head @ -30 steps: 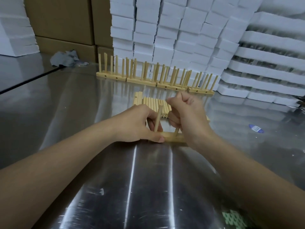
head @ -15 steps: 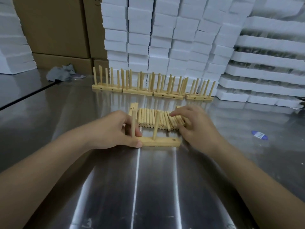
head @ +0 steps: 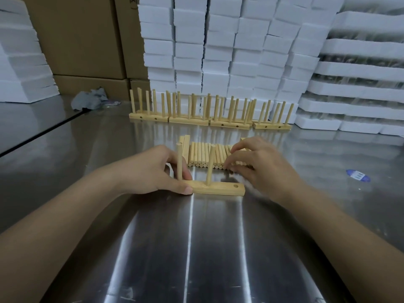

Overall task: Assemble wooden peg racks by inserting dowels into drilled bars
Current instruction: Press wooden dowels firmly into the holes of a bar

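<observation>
Your steel desk (head: 87, 160) is broad and bare in front of you, so your arms have free room. The far edge is walled by stacked foam blocks (head: 218, 51). The finished peg racks (head: 188, 121) are lined up against them, likely to keep them out of your reach path. The loose dowels (head: 203, 156) lie side by side just behind the drilled bar (head: 218, 189), a short reach from it. Your left hand (head: 153, 171) clamps the bar's left end, thumb in front and fingers behind, probably so it won't slide. Your right hand (head: 258, 167) is curled over the dowels, touching them; I cannot tell if it has pinched one. Two dowels stand in the bar, and the right-end hole (head: 235, 186) is empty.
</observation>
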Motion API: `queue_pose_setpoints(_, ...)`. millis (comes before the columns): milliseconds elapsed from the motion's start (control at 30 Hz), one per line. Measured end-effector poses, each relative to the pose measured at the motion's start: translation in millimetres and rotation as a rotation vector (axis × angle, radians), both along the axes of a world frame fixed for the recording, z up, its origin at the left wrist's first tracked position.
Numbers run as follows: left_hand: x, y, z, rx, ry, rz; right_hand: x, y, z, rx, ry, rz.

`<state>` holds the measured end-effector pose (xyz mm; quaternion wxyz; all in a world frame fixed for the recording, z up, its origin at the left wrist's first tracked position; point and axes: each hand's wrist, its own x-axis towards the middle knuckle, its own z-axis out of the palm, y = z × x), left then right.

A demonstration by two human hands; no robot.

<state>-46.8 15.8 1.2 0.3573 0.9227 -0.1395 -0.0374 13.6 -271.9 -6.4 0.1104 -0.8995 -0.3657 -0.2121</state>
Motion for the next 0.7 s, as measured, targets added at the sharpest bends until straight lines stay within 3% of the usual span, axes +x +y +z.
queue_pose_setpoints(67,-1.4,-1.3,0.0,0.004,0.006,0.003,-4.6,2.0,4.2,0.216,-0.005,-0.016)
queue_pose_setpoints(133,-3.4,-3.2,1.1,-0.001,0.016,0.004,-9.3,3.4,11.0,0.58,0.068,-0.009)
queue_pose_setpoints(233,-6.7,-7.4,4.2,-0.081,-0.036,0.035,-17.7,3.9,21.9,1.068,0.277,0.081)
queue_pose_setpoints(300,-8.6,-12.2,6.8,-0.181,-0.13,0.097,-22.4,3.2,25.6,1.259,0.446,0.143)
queue_pose_setpoints(467,-13.2,-26.9,8.3,-0.545,-0.295,0.137,-25.9,8.9,23.6,1.373,0.674,0.229)
queue_pose_setpoints(700,-15.6,-35.2,10.1,-0.665,-0.459,0.189,-29.7,14.3,19.3,1.299,0.709,0.26)
